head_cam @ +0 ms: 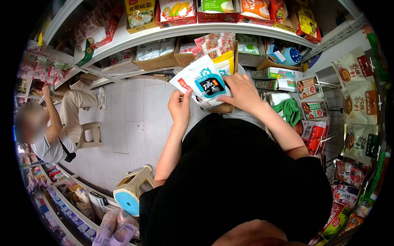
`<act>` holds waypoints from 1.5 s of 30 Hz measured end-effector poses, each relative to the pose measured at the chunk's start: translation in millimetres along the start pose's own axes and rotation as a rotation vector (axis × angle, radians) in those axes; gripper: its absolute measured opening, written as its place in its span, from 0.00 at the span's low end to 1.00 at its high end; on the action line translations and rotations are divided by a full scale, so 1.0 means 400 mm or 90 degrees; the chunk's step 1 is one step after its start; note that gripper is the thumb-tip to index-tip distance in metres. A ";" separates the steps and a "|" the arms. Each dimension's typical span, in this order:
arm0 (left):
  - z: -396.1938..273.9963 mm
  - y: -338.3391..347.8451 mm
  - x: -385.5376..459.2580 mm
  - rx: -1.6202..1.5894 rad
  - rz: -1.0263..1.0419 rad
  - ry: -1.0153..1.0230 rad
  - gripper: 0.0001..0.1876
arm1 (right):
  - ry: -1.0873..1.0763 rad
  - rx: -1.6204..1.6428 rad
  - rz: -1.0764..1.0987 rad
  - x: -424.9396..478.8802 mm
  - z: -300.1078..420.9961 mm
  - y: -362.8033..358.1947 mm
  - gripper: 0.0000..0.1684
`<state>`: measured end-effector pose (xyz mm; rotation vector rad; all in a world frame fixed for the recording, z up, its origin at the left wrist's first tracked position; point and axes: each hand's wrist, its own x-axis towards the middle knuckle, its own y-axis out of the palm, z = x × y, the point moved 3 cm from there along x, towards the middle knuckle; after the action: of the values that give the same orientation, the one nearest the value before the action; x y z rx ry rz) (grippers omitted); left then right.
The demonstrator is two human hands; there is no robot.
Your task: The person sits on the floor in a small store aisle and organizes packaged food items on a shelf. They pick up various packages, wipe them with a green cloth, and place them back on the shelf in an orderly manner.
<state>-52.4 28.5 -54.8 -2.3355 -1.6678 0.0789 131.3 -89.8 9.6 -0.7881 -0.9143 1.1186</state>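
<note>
A white plastic pouch (201, 83) with a teal and black printed panel tilts to the left in front of me. My left hand (181, 106) grips its lower left edge, thumb on the printed face. On the right side, my right hand (241, 92) holds the same pouch between thumb and fingers. Under and behind it is an open cardboard box (226, 108), at my lap. A yellow-edged packet (227, 60) and clear packets with a red floral print (214, 44) stick up behind the pouch. The box's contents below the pouch are hidden.
White metal shelves (197, 28) with boxed food packets curve ahead. Pouches hang on a rack (358, 101) at right, near a green cloth (287, 110). A person (55, 135) sits on a stool at left. A blue-topped plastic stool (130, 196) and lilac clogs (118, 232) are lower left.
</note>
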 end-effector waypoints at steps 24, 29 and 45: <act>-0.037 0.063 -0.108 0.307 0.126 0.289 0.11 | -0.065 -0.152 0.078 -0.072 -0.069 0.082 0.29; -0.016 0.070 -0.117 0.379 0.102 0.330 0.13 | -0.050 -0.159 0.228 -0.063 -0.073 0.086 0.29; 0.209 0.127 -0.036 -0.077 0.131 -0.026 0.20 | 0.354 0.368 0.026 -0.076 -0.201 0.295 0.35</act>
<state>-27.0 15.2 -149.7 -2.6065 -1.4836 0.0676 152.7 -94.7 -134.9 -0.5846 -0.0935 1.0454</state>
